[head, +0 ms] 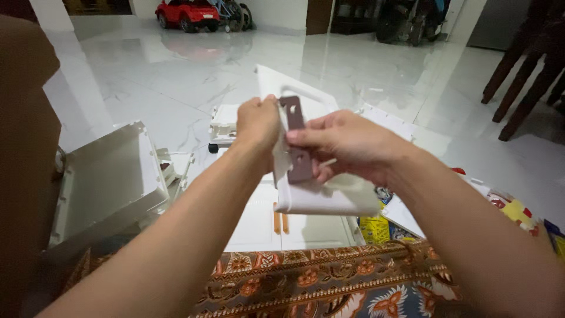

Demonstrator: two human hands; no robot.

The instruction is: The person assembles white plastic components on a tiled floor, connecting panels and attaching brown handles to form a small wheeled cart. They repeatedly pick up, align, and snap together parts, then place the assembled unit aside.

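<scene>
My left hand (257, 122) and my right hand (347, 144) are both raised in the middle of the view, holding a white plastic panel (326, 197) with a handle cut-out near its top. A flat brown strip with holes (296, 141) lies against the panel between the two hands. My left fingers pinch the strip's upper end and the panel's edge. My right thumb presses on the strip's middle while the fingers wrap behind the panel.
A white plastic tray-like part (109, 179) lies at the left on the glossy marble floor (176, 76). More white parts (225, 126), two orange pegs (281, 222) and coloured packets (518, 212) lie below. Patterned cloth (329, 282) covers my lap. A red toy car (187, 14) and dark chair legs (524, 82) stand far off.
</scene>
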